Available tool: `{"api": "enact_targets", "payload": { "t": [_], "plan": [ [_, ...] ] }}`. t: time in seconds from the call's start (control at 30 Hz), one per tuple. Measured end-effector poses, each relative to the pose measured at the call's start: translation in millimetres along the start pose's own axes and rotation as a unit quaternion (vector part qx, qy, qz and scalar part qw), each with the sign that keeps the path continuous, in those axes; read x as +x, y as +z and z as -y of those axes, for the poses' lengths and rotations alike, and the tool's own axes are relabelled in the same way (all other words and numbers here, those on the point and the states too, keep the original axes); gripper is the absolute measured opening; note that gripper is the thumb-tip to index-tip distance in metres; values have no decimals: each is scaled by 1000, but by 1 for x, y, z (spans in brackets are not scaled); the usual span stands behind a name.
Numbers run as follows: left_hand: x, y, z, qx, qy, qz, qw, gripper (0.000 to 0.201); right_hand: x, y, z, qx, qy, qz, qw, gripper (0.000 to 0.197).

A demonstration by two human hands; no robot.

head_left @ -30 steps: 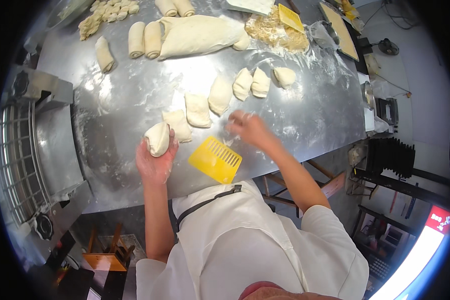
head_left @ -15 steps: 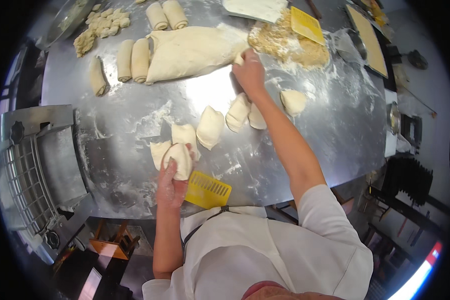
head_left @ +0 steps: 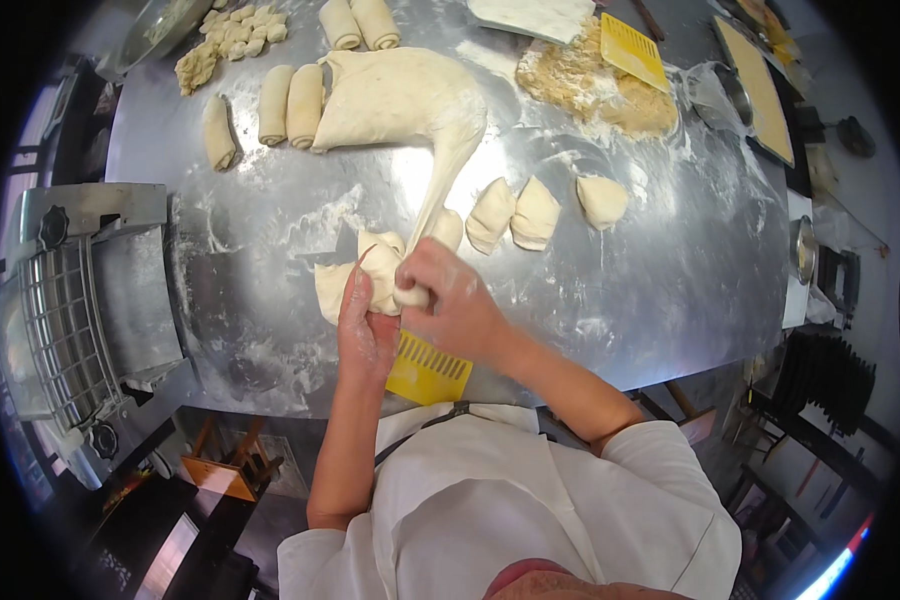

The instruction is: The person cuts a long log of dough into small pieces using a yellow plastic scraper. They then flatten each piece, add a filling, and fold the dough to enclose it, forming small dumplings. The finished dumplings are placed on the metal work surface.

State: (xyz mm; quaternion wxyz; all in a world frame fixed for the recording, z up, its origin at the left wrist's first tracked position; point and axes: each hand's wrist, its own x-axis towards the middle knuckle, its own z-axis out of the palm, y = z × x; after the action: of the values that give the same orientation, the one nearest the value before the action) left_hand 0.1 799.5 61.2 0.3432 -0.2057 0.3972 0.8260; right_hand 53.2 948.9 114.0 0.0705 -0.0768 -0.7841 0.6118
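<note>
Fingers (head_left: 427,266) of the right hand (head_left: 460,310) clench a dough strip (head_left: 447,180), seemingly keeping it taut from the slab (head_left: 390,100) toward twelve o'clock; at nine, the left hand (head_left: 365,338), grip partly hidden, backs a dough piece (head_left: 381,287), apparently for support.
</note>
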Motion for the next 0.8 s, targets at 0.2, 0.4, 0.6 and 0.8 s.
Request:
{"api": "enact_targets", "payload": {
  "t": [0.2,0.4,0.6,0.8],
  "plan": [
    [-15,-42,-9,-111,-139,171,969,48,-46,48,47,13,-91,13,996,25],
    [-63,-38,-36,-56,-63,171,982,57,-66,88,36,-165,-71,-121,976,25],
    [-66,-93,-39,101,-57,160,980,55,-73,120,55,-126,152,-11,980,39],
    [-63,-108,-46,144,-10,58,988,45,-93,104,58,-218,51,-113,968,72]
  ]
}}
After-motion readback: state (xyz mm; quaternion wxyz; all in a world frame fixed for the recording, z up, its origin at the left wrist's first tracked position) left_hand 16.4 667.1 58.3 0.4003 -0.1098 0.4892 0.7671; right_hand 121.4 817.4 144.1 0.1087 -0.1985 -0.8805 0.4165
